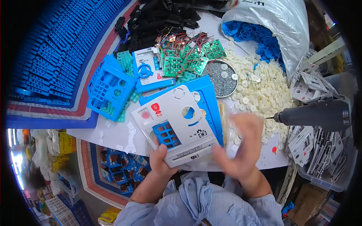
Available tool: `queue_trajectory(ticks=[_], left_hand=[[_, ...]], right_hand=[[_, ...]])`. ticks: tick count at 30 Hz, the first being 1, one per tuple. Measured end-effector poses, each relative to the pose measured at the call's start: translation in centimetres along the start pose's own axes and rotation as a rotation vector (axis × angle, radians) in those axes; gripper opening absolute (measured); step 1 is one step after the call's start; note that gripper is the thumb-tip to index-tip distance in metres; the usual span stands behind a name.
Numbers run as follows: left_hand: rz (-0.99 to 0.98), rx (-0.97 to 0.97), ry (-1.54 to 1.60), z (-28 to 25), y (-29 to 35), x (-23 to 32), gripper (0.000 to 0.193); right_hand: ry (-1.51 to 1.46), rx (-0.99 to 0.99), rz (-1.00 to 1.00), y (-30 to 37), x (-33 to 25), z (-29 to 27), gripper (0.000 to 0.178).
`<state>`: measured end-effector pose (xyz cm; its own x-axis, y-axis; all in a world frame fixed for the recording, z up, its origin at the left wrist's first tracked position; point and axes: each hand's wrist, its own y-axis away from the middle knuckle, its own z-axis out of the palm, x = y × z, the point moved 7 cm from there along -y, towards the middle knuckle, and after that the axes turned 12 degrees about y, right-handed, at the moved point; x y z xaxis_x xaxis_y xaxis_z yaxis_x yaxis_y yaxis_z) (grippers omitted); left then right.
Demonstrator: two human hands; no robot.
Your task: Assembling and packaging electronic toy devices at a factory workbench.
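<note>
My left hand (160,161) grips the lower left corner of a white plastic front panel (170,106), thumb on its face. The panel is tilted and has a square window, a round hole and printed symbols. A blue plastic panel (211,90) lies behind it, and a blue grid shows through the window. Just right of the panel's lower right corner is my right hand (244,150), open, with its thumb and fingers apart and blurred. I cannot tell whether its thumb touches the panel. Beyond the panels stand a blue housing (109,90) and a white-fronted one with a blue dial (145,70).
Green circuit boards with wires (175,60) and a round dish of screws (219,81) lie behind. Pale discs (260,86) spread to the right, near an electric screwdriver (316,116) and a bin of white panels (332,182). A white sack (286,26) holds blue parts. Stacked blue housings (45,64) fill the left.
</note>
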<state>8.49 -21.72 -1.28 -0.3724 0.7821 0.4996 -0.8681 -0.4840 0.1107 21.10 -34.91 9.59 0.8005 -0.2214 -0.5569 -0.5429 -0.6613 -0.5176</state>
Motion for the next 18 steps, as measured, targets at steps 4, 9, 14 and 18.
queue_trajectory(ticks=[4,9,14,18], left_hand=[[-0.117,0.013,-0.134,-1.2,-0.4,-0.6,0.077],[0.177,0.086,-0.45,-1.4,-0.5,0.8,0.088],[0.082,0.11,-0.39,-1.0,-0.6,1.4,0.099],[0.043,0.131,-0.351,-1.1,-0.6,1.6,0.102]], right_hand=[[-0.831,-0.335,0.555,1.5,5.3,4.4,0.084],[-0.995,-0.308,0.63,3.3,5.4,6.5,0.087],[-1.076,-0.367,0.612,3.2,4.1,6.7,0.092],[-1.143,-0.442,0.653,3.2,4.4,6.9,0.094]])
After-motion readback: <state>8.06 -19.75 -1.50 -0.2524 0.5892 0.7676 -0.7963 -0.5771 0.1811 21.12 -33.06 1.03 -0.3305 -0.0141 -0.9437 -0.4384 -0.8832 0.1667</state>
